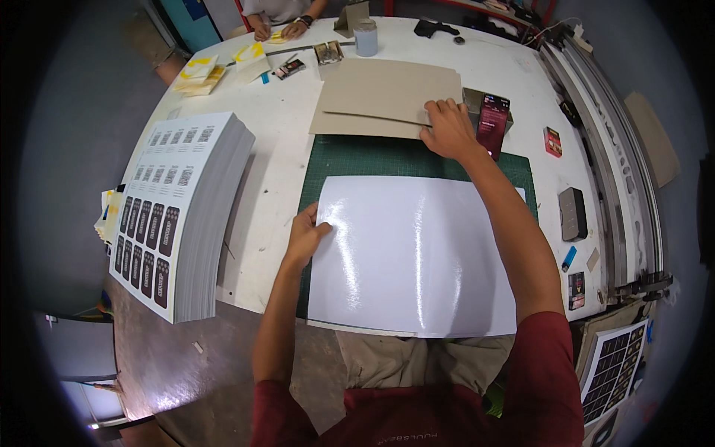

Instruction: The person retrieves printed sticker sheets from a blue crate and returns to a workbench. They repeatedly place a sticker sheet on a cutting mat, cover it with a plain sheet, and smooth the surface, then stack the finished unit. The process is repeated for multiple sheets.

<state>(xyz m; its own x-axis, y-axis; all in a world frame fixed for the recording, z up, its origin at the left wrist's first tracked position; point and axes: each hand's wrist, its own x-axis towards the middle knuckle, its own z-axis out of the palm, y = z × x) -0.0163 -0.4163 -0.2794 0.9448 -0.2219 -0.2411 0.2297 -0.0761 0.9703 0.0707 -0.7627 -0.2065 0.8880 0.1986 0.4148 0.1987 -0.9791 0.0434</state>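
A large glossy white sheet (387, 253) lies in front of me over a green cutting mat (344, 155). My left hand (304, 235) grips its left edge, thumb on top and fingers curled at the side. Beyond the mat are grey-brown cardboard sheets (391, 83), one upon another. My right hand (449, 128) reaches across and pinches the near right corner of the upper cardboard. That sheet's near edge stands a little off the one beneath, with a dark gap between them. The fingertips under the cardboard are hidden.
A tall stack of printed sheets (179, 216) stands at the left. A phone (491, 125) leans upright right of the cardboard. A jar (366, 39) and yellow-white papers (199, 74) sit at the back, where another person's hands (292, 30) work. A metal rail (614, 164) runs along the right.
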